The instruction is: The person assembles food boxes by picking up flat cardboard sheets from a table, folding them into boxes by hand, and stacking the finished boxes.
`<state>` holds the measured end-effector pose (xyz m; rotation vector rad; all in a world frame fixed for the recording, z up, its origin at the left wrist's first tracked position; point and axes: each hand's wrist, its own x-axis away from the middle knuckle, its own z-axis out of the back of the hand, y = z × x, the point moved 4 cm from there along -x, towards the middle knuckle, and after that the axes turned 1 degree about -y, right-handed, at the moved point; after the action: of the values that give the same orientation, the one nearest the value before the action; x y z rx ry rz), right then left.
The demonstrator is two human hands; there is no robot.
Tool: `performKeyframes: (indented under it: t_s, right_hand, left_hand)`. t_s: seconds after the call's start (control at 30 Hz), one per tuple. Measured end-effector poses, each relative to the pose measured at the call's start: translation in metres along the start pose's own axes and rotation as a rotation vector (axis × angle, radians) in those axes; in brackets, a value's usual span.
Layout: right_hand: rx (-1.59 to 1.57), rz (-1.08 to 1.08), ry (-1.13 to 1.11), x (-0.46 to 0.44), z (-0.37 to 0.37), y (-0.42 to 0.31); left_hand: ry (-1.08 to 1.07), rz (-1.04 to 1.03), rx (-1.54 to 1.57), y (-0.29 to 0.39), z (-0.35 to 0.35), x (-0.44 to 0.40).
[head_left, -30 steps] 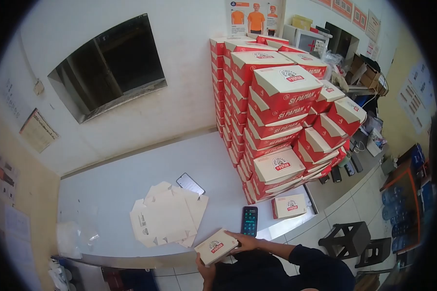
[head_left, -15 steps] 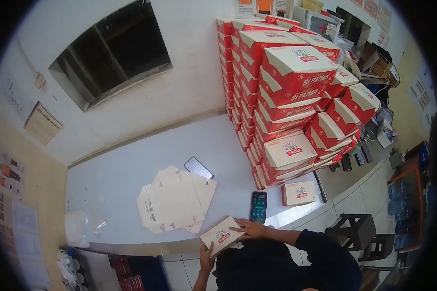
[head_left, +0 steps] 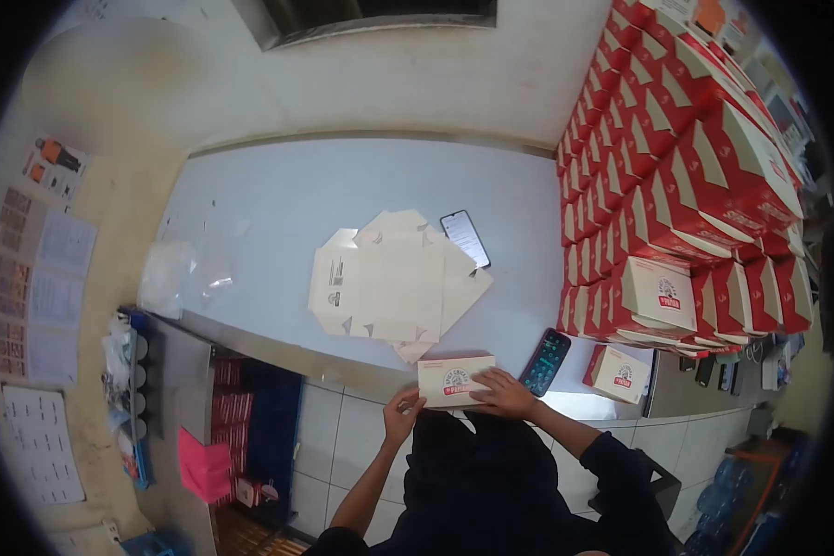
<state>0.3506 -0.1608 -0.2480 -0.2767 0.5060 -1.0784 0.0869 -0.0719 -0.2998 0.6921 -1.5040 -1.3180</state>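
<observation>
A small cream food box (head_left: 446,390) with a red and black logo is held between my two hands at the table's front edge. My left hand (head_left: 402,413) is closed at its lower left corner. Over its right end lies my right hand (head_left: 505,394), fingers curled on the top and side. Just beyond the box, several flat unfolded box blanks (head_left: 389,283) lie overlapping on the table. A dark phone (head_left: 546,362) with a lit screen rests right of my right hand.
Tall stacks of folded red and cream boxes (head_left: 658,295) stand on the table's right. A single box (head_left: 617,373) sits near the front edge. Another phone (head_left: 465,239) touches the blanks. Clear plastic bags (head_left: 171,281) lie at left; a pink item (head_left: 204,466) hangs by the shelf below.
The view has swung to the right-hand stacks' left, so the table now appears more central. The box has turned from slanted to nearly level, still in both hands.
</observation>
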Motion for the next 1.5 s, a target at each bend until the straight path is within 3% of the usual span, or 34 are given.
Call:
performKeyframes:
  t_s: [0.13,0.23,0.37,0.43,0.53,0.67,0.8,0.87,1.03,1.1,1.2,1.27,1.3,1.37,1.43,1.5]
  right_hand:
    - [-0.068,-0.159,-0.19,-0.042,-0.003,-0.013]
    - [0.084,-0.29,-0.306,-0.053,-0.017,-0.014]
    - [-0.002,-0.256,-0.196,-0.055,-0.03,-0.009]
    - [-0.007,-0.283,-0.188,-0.059,-0.024,-0.011]
    - [-0.07,-0.291,-0.261,-0.066,-0.018,0.0]
    - [-0.077,-0.239,-0.21,-0.07,-0.02,0.003]
    - [-0.139,-0.223,-0.202,-0.071,-0.019,0.007]
    - [-0.141,-0.227,-0.21,-0.07,-0.02,0.005]
    - [-0.314,-0.264,-0.193,-0.063,-0.031,0.013]
    - [-0.202,-0.327,-0.251,-0.075,0.005,0.002]
    - [-0.292,-0.309,-0.122,-0.086,0.148,-0.033]
    - [-0.258,-0.285,0.02,-0.072,0.263,-0.056]
    - [-0.17,-0.299,0.059,-0.065,0.318,-0.067]
    - [0.086,-0.379,0.041,-0.045,0.396,-0.069]
    - [0.321,-0.539,-0.008,-0.023,0.429,-0.048]
    - [0.358,-0.532,0.025,-0.001,0.426,-0.028]
  left_hand:
    - [-0.024,0.022,0.069,-0.011,-0.001,-0.004]
    - [-0.014,0.038,0.04,-0.011,-0.004,-0.002]
    - [0.135,0.102,0.074,0.008,-0.028,0.017]
    - [0.212,0.076,-0.091,0.012,-0.03,0.023]
    - [0.136,-0.075,-0.177,0.007,-0.025,0.016]
    - [-0.045,-0.064,-0.12,0.013,-0.023,-0.008]
    - [0.076,-0.185,-0.108,0.025,-0.044,-0.06]
    - [0.09,-0.201,-0.38,0.013,-0.055,-0.073]
    - [0.119,-0.247,-0.257,0.009,-0.054,-0.071]
    - [0.247,-0.233,-0.09,-0.027,-0.032,-0.085]
    - [0.092,-0.155,-0.204,0.073,-0.005,-0.112]
    - [-0.302,-0.63,-0.867,0.124,-0.012,-0.137]
    - [-0.303,-0.645,-0.864,0.118,0.003,-0.15]
    - [-0.633,-0.661,-1.122,0.085,0.016,-0.186]
    - [-0.693,-0.664,-1.15,0.084,0.022,-0.209]
    - [-0.77,-0.797,-1.078,0.078,0.028,-0.218]
